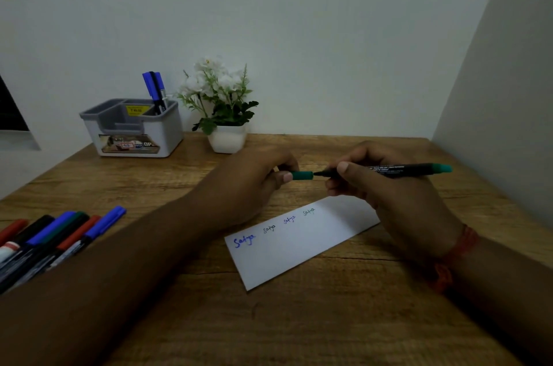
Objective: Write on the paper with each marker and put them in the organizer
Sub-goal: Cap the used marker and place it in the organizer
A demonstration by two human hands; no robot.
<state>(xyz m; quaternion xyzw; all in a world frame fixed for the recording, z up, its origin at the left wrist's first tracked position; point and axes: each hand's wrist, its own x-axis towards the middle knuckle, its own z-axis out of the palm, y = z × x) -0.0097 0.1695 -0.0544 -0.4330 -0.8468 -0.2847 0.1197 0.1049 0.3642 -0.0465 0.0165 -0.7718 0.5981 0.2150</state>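
Slim black marker with green end plug [398,169], held level above the white paper strip [299,241] over the wooden worktop [185,284]; likely light, stiff, smooth-barrelled and apt to roll, best gripped mid-barrel near the tip. Right hand [380,186] clenched around that barrel, thumb on top, wrist low over the paper. Left hand [254,183] pinching the small green cap [302,175] at the tip, apparently just meeting it. Four written words on the paper. Grey-and-white plastic organizer [131,129] well apart at back left, blue markers [154,90] upright inside; loose markers [51,238] at left edge.
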